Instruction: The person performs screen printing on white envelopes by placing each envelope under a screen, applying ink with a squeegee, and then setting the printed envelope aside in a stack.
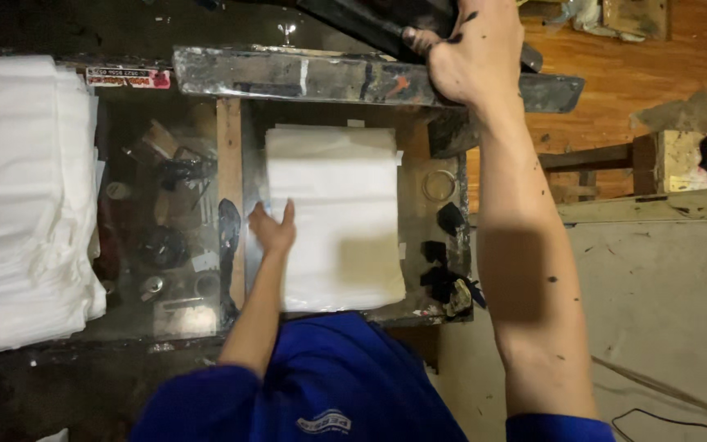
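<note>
White fabric sheet (333, 217) lies flat in the middle of the glass tabletop (165, 245), under the raised, ink-stained screen frame (304, 75). The left hand (273, 229) rests on the sheet's left edge, fingers together and flat. The right hand (472, 53) (ink-spattered) has its fingers clamped on the frame's far right end. A stack of white cloth (22, 205) sits at far left.

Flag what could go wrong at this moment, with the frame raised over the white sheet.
1. The right hand alone holds up the ink-smeared frame; a slipped grip could drop it onto the left hand resting on the white sheet.
2. The right hand and forearm carry black ink spots, which might mark the sheet.
3. The left hand could nudge the sheet askew.
</note>
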